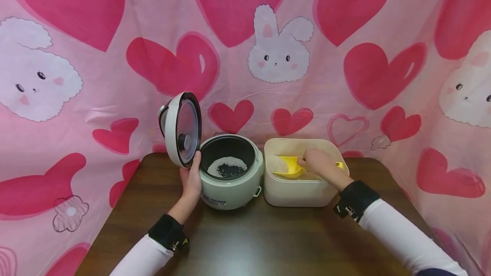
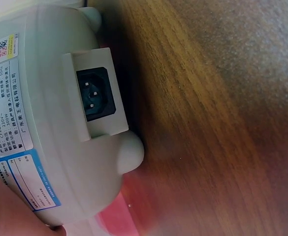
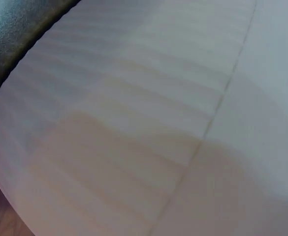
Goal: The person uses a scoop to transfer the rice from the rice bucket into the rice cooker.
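Observation:
A pale green rice cooker (image 1: pixel 226 191) stands with its lid (image 1: pixel 174 133) raised on the left. White rice (image 1: pixel 230 163) partly covers the bottom of its dark inner pot (image 1: pixel 245 152). My left hand (image 1: pixel 192 180) holds the lid's lower edge beside the cooker, thumb in front; its other fingers are mostly hidden behind. To the right is a cream bin (image 1: pixel 295 195) of rice (image 1: pixel 275 163). Inside it, my right hand (image 1: pixel 317 163) grips a yellow scoop (image 1: pixel 292 168), whose handle end shows past the fist. The right wrist view shows the bin's ribbed wall (image 3: pixel 134 98).
Both containers stand side by side on a brown wooden table (image 1: pixel 245 242). A pink cloth (image 1: pixel 230 76) with hearts and rabbits hangs behind them. The left wrist view shows the cooker's power socket (image 2: pixel 95 93) and labels (image 2: pixel 8 108), low beside the tabletop.

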`<state>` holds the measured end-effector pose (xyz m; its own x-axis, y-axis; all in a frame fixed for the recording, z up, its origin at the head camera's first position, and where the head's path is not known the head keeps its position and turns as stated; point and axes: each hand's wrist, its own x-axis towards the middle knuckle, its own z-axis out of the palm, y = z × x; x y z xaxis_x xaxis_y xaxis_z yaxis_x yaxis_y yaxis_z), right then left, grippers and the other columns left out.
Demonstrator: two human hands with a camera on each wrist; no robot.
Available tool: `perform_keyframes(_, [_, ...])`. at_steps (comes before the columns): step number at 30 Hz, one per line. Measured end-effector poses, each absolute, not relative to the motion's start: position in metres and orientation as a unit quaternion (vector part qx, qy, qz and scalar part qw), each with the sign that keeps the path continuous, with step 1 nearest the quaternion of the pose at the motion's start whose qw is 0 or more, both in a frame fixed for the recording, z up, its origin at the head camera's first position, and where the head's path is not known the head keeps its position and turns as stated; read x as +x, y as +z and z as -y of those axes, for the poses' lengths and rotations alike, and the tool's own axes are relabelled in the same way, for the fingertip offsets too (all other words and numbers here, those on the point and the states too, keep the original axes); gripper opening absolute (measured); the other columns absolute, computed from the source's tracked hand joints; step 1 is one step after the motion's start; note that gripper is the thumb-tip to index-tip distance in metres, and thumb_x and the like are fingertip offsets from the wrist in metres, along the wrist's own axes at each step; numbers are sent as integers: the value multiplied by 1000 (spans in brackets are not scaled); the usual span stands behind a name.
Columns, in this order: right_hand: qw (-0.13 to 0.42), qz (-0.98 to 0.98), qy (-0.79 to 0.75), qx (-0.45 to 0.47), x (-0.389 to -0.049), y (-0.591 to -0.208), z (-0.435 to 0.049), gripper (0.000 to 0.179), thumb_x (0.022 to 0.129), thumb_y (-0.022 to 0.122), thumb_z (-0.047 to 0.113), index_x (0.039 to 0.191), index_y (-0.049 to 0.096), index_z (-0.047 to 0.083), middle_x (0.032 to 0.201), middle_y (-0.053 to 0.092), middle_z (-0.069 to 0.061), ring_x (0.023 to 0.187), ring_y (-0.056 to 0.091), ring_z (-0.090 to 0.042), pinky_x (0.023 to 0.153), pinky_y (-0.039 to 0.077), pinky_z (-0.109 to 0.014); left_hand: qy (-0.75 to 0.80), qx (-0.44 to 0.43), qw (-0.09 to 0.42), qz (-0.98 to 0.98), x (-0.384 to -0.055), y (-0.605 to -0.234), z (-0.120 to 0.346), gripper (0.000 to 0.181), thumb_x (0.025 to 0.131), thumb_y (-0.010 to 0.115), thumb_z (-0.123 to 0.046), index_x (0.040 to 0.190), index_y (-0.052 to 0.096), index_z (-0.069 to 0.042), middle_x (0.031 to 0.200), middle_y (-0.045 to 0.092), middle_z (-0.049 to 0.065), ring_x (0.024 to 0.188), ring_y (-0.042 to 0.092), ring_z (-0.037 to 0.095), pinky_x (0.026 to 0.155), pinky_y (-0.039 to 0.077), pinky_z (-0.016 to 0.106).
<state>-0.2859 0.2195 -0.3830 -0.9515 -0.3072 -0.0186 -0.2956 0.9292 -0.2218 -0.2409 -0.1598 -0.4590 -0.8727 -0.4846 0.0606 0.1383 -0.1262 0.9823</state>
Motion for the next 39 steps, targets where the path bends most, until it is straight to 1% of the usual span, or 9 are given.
perform_keyframes(3, [31,-979,-119,-159,-285,-380,-219,39,101,57,22,64,57,10,59,40,-1,56,41,-19,60,35,-29,-737,136,210,628,-240,-458,159,63,102,60,-49,146,52,-4,150,55,13,137,48,25,124,29,41])
perform_keyframes(5, [31,-978,-122,-167,-285,-377,-221,39,100,58,22,64,57,10,59,40,-1,56,40,-19,60,36,-30,-736,135,212,629,-240,-458,159,63,103,60,-48,146,52,-3,150,55,15,138,48,26,124,29,42])
perform_keyframes(12, [18,-979,-107,-174,-287,-366,-232,37,99,64,29,67,66,12,60,47,-1,58,42,-21,63,41,-32,-740,138,223,620,-241,-459,159,62,103,61,-45,146,52,-1,148,55,17,136,48,26,123,28,40])
perform_keyframes(16, [19,-979,-121,-165,-287,-363,-242,42,101,61,30,64,64,12,58,45,0,54,41,-20,55,37,-30,-743,140,224,615,-241,-461,159,61,103,61,-44,145,53,-1,147,55,17,134,49,25,123,29,39])
perform_keyframes(20, [35,-977,-148,-150,-282,-359,-252,46,103,56,33,63,63,13,57,46,1,52,41,-20,50,34,-29,-738,139,224,621,-242,-461,159,62,102,61,-45,143,54,0,146,57,18,133,50,26,121,31,39])
perform_keyframes(25, [46,-976,-161,-141,-275,-351,-265,44,105,54,36,69,66,14,60,50,0,53,43,-21,51,34,-30,-732,134,221,630,-244,-461,161,64,102,61,-49,143,55,0,146,57,18,133,50,27,122,31,42])
perform_keyframes(28, [47,-976,-162,-137,-272,-348,-272,44,105,53,37,69,65,14,61,51,-1,54,44,-22,53,35,-31,-732,133,215,632,-244,-462,162,63,102,61,-49,143,56,-1,146,57,17,133,50,27,121,31,42])
perform_keyframes(35, [55,-971,-191,-129,-271,-348,-281,49,107,53,41,68,63,13,59,48,0,53,41,-20,51,32,-28,-731,130,211,636,-243,-460,164,61,103,60,-49,139,57,1,142,59,17,129,51,23,120,31,40])
perform_keyframes(39, [44,-969,-197,-140,-271,-348,-280,50,107,53,41,67,60,12,58,47,1,52,39,-20,51,30,-28,-735,127,206,633,-243,-460,164,61,103,59,-48,140,57,1,143,59,16,128,51,22,120,31,39])
